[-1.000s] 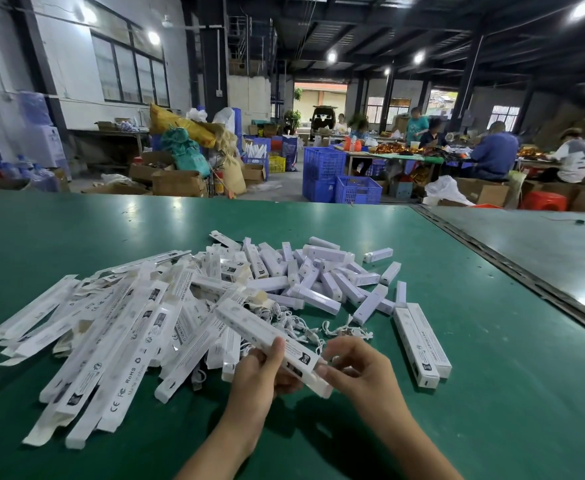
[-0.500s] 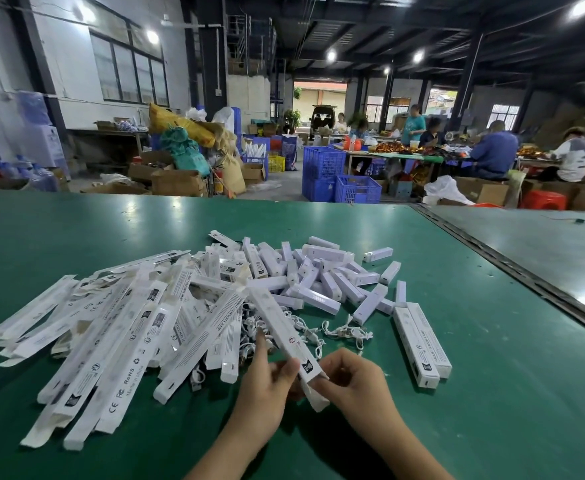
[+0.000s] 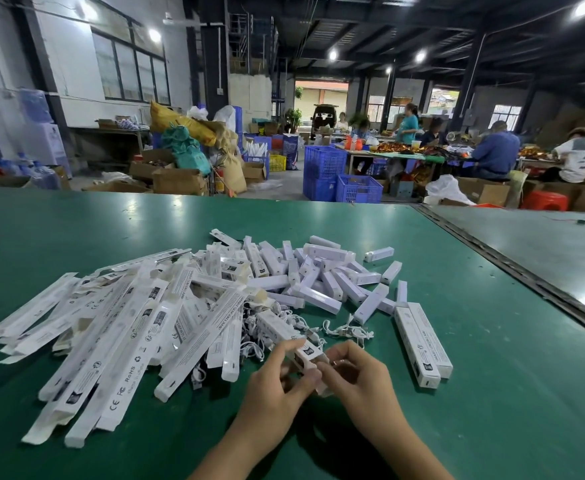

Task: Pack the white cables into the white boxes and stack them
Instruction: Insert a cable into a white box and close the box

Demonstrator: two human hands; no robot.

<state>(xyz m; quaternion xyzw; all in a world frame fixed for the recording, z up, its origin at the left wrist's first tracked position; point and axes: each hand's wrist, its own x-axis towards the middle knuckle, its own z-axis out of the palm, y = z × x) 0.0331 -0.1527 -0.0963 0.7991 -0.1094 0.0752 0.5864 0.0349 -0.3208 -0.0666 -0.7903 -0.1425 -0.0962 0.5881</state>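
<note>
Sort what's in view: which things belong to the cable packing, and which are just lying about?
Job: held box in left hand and right hand; loose white cables; piled long boxes; two closed boxes at right.
Lying about: blue crates; cardboard cartons; red stool.

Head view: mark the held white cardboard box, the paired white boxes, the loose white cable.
Held white cardboard box (image 3: 277,327): head view, top face.
Paired white boxes (image 3: 416,345): head view, left box's top.
Loose white cable (image 3: 348,330): head view, tangle.
</note>
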